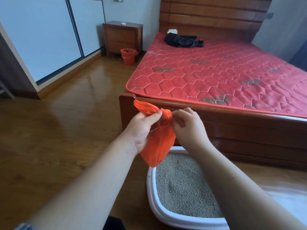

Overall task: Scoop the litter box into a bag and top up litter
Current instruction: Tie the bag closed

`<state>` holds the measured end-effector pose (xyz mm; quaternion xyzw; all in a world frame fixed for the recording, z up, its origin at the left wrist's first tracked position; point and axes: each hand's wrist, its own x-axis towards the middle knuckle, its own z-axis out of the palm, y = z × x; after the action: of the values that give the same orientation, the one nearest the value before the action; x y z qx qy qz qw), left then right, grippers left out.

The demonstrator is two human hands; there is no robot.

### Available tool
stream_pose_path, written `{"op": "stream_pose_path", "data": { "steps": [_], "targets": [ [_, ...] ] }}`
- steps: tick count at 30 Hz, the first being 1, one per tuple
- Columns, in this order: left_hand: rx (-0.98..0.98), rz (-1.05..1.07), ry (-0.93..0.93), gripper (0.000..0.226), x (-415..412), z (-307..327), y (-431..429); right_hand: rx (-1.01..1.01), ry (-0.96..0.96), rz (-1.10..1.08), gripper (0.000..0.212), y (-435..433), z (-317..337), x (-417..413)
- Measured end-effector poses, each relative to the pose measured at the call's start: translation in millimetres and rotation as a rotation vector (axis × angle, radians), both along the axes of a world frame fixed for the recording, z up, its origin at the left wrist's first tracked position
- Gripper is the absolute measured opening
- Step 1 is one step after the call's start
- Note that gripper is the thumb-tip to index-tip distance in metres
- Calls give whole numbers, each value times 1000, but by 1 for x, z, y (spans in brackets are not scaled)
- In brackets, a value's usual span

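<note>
An orange plastic bag hangs in the air above the far end of the white litter box, its top twisted into a knot. My left hand grips one free end of the bag, which sticks up to the left. My right hand pinches the bag at the knot from the right. The litter box sits on the floor below, filled with grey-brown litter. My right forearm hides the box's right side.
A wooden bed with a red mattress stands right behind the box. An orange-lined bin sits by a wooden nightstand at the back. Open wooden floor stretches left.
</note>
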<state>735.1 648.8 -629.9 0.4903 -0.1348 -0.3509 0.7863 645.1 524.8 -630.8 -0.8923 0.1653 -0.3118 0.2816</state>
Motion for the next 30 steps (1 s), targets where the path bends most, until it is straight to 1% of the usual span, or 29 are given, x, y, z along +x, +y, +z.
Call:
{"op": "stream_pose_path", "data": {
  "steps": [2, 4, 5, 8, 11, 13, 14, 16, 18, 20, 22, 25, 28, 30],
  "targets": [
    [1, 28, -18, 19, 3, 0, 1, 70, 49, 86, 21, 1, -2, -1],
    [68, 65, -103, 17, 6, -1, 2, 162, 109, 139, 11, 5, -1, -1],
    [109, 71, -161, 19, 7, -3, 1, 189, 135, 137, 9, 7, 0, -1],
    [147, 10, -276, 25, 3, -4, 2, 251, 153, 78, 15, 7, 3, 0],
    [181, -38, -310, 20, 1, 0, 3, 375, 173, 60, 13, -2, 4, -2],
    [227, -16, -328, 24, 0, 1, 5, 501, 223, 106, 18, -4, 6, -3],
    [263, 8, -371, 27, 1, 0, 4, 580, 260, 132, 22, -5, 7, -3],
    [342, 41, -497, 29, 2, -5, 2, 709, 347, 198, 21, -5, 9, -5],
    [400, 43, -565, 28, 2, -9, 2, 766, 435, 237, 24, -5, 12, -8],
    [439, 50, -564, 29, 2, -12, 2, 875, 492, 261, 29, -5, 14, -12],
    [419, 28, -503, 31, 1, -12, 3, 1016, 521, 331, 34, -7, 17, -16],
    [364, -38, -366, 32, -2, -10, 4, 1123, 596, 439, 28, -11, 25, -21],
    [310, -61, -356, 29, -3, -10, 2, 1194, 583, 352, 24, -15, 23, -18],
    [318, -85, -377, 27, -5, -10, 1, 1185, 585, 278, 18, -13, 19, -16]
  ]
}}
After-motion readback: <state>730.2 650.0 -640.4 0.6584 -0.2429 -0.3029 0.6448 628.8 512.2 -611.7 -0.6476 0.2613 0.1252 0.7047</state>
